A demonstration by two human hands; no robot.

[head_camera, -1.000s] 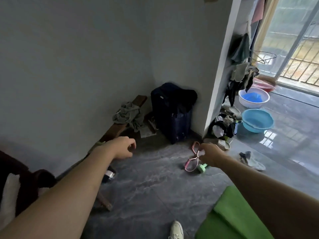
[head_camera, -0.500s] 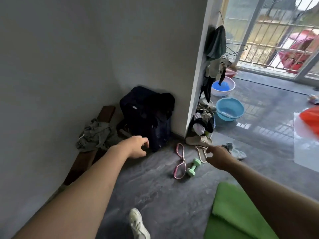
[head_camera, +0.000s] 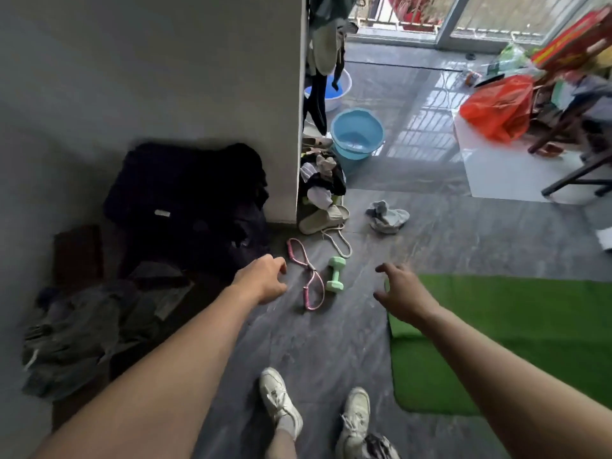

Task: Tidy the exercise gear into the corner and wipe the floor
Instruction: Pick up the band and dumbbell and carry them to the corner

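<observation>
The grey marbled tile floor (head_camera: 331,342) runs from the wall out to the glass doors. At about four o'clock a bright green foam exercise mat (head_camera: 516,342) lies flat on it. Up at ten o'clock, a big dark navy fabric bag (head_camera: 185,200) slumps into the corner of the wall, with a heap of olive-grey clothing (head_camera: 82,326) at eight o'clock. A pale blue plastic basin (head_camera: 357,134) stands at one o'clock past the wall's end, and an orange plastic bag (head_camera: 496,107) sits well apart at two o'clock.

The left hand (head_camera: 265,279) hangs above the floor with fingers loosely curled, holding nothing. The right hand (head_camera: 402,293) hovers over the mat's near corner, fingers spread apart and empty.

Between the two hands, near twelve o'clock, lies a pink figure-eight resistance band (head_camera: 306,273), and just beside it a small mint-green dumbbell (head_camera: 335,273), both flat on the floor. A cream rope loop (head_camera: 339,241) lies just beyond the dumbbell. White sneakers (head_camera: 280,399) stand at six o'clock.
</observation>
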